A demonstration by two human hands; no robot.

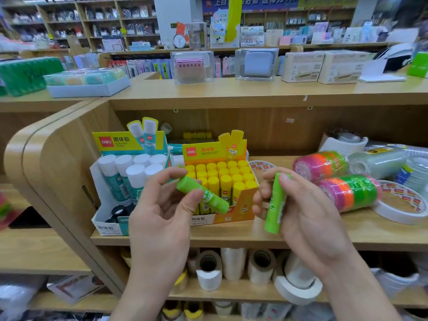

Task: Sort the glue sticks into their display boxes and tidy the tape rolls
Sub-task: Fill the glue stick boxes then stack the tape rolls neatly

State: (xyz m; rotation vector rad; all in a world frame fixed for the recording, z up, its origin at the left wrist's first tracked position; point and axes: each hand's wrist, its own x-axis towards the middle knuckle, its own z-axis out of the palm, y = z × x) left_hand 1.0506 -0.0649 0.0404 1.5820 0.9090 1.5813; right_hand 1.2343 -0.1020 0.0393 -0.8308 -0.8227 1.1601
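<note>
Shelf front edge (231,240), hands (159,218) (308,216) gripping glue sticks (214,201) (275,205)

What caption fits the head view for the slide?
Left hand grips one green plastic glue stick, right hand another, before a yellow cardboard display box.

The shelf (254,238) is pale wood-grain board, matt and smooth. The left green stick (201,194) and right green stick (275,205) that we hold are smooth plastic with a soft gloss, and their labels look like shiny printed film. The yellow box (240,209) and white box (102,218) are printed card with a slight sheen. The yellow caps (222,174) are glossy plastic; the white caps (135,170) look matt. The neon rolls (349,193) sit in shiny, crinkled clear film. The white tape ring (393,216) looks papery and matt. Below, the lower rolls (298,283) look like matt paper.
</note>
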